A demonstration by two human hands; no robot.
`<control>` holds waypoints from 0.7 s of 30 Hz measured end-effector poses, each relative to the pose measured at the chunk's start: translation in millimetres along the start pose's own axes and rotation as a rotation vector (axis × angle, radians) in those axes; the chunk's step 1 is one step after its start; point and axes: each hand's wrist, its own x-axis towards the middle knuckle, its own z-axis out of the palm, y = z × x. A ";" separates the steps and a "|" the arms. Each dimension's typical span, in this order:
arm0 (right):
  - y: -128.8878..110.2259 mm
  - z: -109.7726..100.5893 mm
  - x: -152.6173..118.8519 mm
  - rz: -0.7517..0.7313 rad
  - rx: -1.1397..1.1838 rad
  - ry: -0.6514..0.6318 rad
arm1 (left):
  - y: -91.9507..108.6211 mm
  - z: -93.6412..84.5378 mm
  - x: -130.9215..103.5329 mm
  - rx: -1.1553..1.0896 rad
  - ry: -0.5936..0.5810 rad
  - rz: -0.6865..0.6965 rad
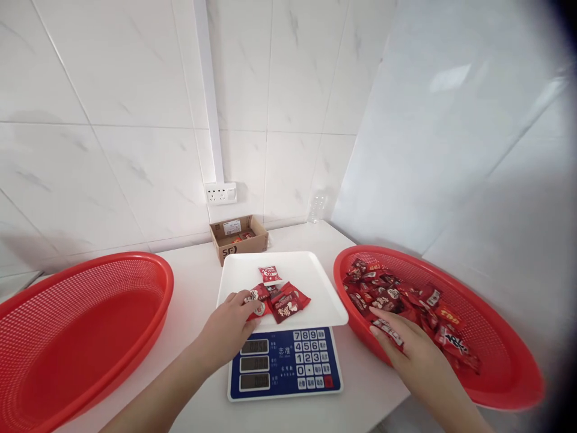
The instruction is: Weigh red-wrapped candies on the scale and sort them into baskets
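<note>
My left hand (234, 314) is at the left edge of the white scale tray (327, 300), its fingers and thumb closed on a red snack packet (260, 308). Beside that packet on the tray lie a dark red packet (286, 307) and a small red-and-white packet (269, 275), among other overlapping wrappers. Over the near rim of the right red basket (509, 376), my right hand (408, 346) pinches a small red packet with white lettering (387, 331) between thumb and fingers. Many red and brown snack packets (419, 300) fill the basket behind it.
The blue scale panel (286, 364) with keys and displays sits below the tray. Another red basket (90, 337) stands at left. Behind the tray is a cardboard box (243, 245) with packets inside. A clear plastic container (318, 207) stands in the corner; a socket (220, 193) is on the wall.
</note>
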 end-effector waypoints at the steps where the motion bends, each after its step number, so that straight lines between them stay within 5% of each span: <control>1: 5.5 -1.0 -2.1 0.019 -0.002 -0.003 | 0.6 1.9 2.0 0.002 -0.006 -0.003; 10: 13.4 4.6 -7.0 0.100 -0.035 -0.118 | 4.4 -4.2 -9.4 0.010 -0.020 -0.094; 15: 8.8 0.7 -11.1 0.162 -0.233 -0.178 | -14.6 -9.9 -42.5 0.022 0.058 -0.251; 21: 19.8 8.4 -13.6 0.041 -0.355 -0.102 | -42.8 -7.1 -72.5 0.123 0.191 -0.285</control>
